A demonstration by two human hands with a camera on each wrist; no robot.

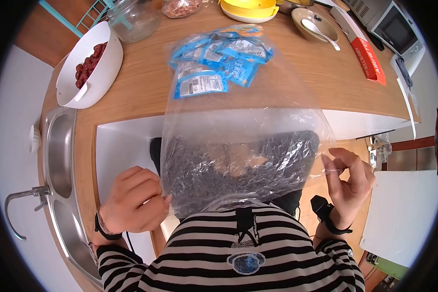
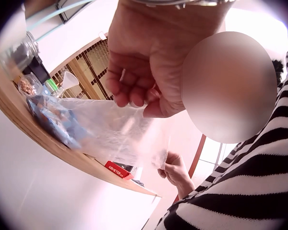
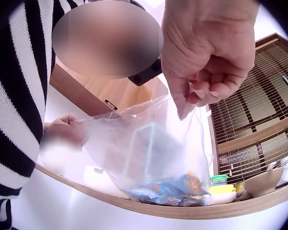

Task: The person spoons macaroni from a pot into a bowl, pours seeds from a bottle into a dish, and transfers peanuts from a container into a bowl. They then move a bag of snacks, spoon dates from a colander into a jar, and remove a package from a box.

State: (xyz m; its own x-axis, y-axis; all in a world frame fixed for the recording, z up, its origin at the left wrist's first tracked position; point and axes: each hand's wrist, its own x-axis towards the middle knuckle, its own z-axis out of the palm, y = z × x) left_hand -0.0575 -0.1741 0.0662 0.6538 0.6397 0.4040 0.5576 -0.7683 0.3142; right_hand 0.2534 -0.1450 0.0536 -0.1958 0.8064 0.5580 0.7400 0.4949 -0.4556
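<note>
A large clear plastic bag (image 1: 248,146) is stretched between the two hands, its mouth toward the striped shirt. Several blue-and-white packets (image 1: 219,61) lie in its far end, on the wooden table. My left hand (image 1: 137,199) pinches the bag's left edge with curled fingers. On the opposite edge my right hand (image 1: 349,181) pinches the film between thumb and fingers. In the left wrist view the left hand (image 2: 144,72) grips the bag's upper edge, and the right wrist view shows the right hand (image 3: 209,62) holding the film from above.
At the left, a white basin (image 1: 113,63) holds dark red dates, close to a steel sink (image 1: 61,146). A glass jar (image 1: 134,24), a yellow bowl (image 1: 250,9) and a brown bowl (image 1: 301,29) with a white spoon stand farther back. A red-and-white box (image 1: 367,61) lies at the right edge.
</note>
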